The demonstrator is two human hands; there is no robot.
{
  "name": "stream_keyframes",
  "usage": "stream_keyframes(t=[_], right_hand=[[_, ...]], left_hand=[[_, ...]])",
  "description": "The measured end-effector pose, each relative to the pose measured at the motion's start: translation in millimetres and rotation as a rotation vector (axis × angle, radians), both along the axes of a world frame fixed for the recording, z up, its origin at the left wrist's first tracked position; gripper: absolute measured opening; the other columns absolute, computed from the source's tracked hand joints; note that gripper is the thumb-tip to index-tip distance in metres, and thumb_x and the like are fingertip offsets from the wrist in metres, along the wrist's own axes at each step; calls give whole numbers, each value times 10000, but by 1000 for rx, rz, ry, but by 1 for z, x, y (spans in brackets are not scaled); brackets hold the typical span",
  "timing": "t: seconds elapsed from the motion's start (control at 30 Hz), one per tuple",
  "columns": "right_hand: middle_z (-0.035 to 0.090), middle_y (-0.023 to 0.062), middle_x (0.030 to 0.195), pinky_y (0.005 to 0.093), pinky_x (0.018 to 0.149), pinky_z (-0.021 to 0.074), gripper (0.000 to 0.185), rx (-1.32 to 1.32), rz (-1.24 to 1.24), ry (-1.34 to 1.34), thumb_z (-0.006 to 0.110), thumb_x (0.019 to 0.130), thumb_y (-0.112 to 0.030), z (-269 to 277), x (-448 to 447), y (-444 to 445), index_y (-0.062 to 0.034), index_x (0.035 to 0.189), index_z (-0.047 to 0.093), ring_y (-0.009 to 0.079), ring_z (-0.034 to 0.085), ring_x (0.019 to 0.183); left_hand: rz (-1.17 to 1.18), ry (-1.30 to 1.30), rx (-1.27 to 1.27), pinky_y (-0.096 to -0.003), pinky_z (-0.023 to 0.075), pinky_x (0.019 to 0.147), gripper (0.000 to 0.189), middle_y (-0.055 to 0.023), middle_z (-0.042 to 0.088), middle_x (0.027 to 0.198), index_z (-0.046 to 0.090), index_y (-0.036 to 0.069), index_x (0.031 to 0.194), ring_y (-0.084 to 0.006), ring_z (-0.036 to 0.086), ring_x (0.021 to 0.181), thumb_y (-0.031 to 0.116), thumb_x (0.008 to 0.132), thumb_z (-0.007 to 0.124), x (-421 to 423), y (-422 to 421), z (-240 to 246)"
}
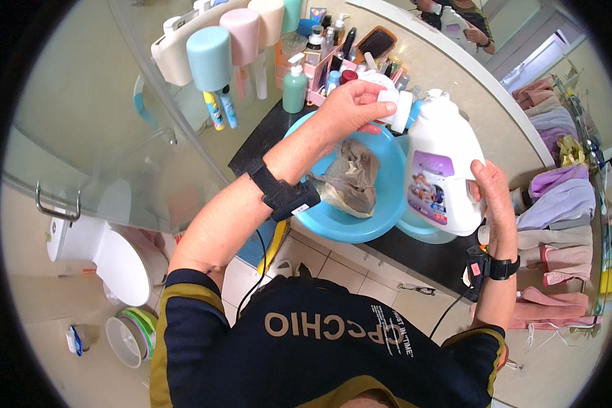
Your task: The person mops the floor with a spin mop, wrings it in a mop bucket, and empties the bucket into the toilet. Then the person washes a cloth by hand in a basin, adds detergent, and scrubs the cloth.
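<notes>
In my left hand [354,107] is a white plastic cap [401,111], pinched between thumb and fingers above a light-blue basin [382,214]. A bunched grey-beige cloth [354,176] lies inside that basin. My right hand [493,188] grips the handle side of a large white detergent bottle [446,137] with a purple label. The bottle is nearly upright, slightly tilted, with its spout uncapped at the top. Below and behind it shows part of a second, paler blue basin [423,234]. The liquid level in the bottle cannot be seen.
The basins rest on a black countertop [413,260]. Behind them stand a green pump bottle [295,86] and a pink organizer [316,84] crowded with toiletries. Cups [209,58] hang from a wall holder at left. Towels [561,204] hang at right; a toilet [125,265] stands at left.
</notes>
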State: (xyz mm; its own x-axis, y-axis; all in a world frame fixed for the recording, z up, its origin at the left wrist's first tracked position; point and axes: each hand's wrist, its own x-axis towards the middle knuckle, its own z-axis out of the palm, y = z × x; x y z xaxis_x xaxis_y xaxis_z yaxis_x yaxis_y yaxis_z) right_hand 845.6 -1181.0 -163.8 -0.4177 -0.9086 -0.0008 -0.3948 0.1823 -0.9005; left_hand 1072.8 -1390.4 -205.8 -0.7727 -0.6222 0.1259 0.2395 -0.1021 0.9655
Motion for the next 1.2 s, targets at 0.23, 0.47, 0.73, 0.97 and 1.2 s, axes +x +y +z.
stream_keyframes(t=[0.23, 0.47, 0.73, 0.97, 1.2], right_hand=[[433, -59, 563, 198, 462, 259, 398, 72, 70, -19, 658, 814, -434, 1, 26, 13, -42, 789, 598, 31, 358, 502], [496, -50, 638, 193, 488, 301, 391, 44, 86, -10, 680, 792, -424, -5, 37, 12, -41, 836, 617, 31, 406, 556], [479, -52, 640, 189, 507, 291, 369, -153, 106, -5, 659, 811, -385, 2, 56, -10, -25, 881, 617, 24, 386, 560], [483, -45, 640, 184, 505, 297, 383, -190, 181, -135, 658, 813, -400, -3, 75, -32, -26, 881, 618, 26, 392, 560], [495, -47, 665, 182, 508, 298, 455, -141, 242, -101, 634, 809, -475, -8, 87, -36, -35, 926, 620, 23, 385, 576]], left_hand=[[17, 91, -112, -254, 495, 770, 472, -60, 594, 1115, 529, 36, 1217, -117, 571, 984, 269, 834, 675, -2, 16, 9], [144, 23, -861, -243, 472, 767, 407, -44, 590, 1105, 586, 101, 1200, -120, 561, 958, 177, 812, 679, 15, 27, 30], [370, -50, -952, -347, 501, 786, 511, -142, 624, 1040, 581, 38, 1143, -226, 613, 928, 390, 777, 646, 37, 29, 77], [125, -20, -788, -267, 466, 799, 340, -140, 623, 1022, 587, -62, 1092, -180, 594, 919, 141, 819, 577, 75, 39, 117], [806, -451, -1220, -435, 507, 705, 590, -207, 640, 816, 658, -15, 855, -335, 640, 791, 562, 749, 603, 65, 44, 105]])
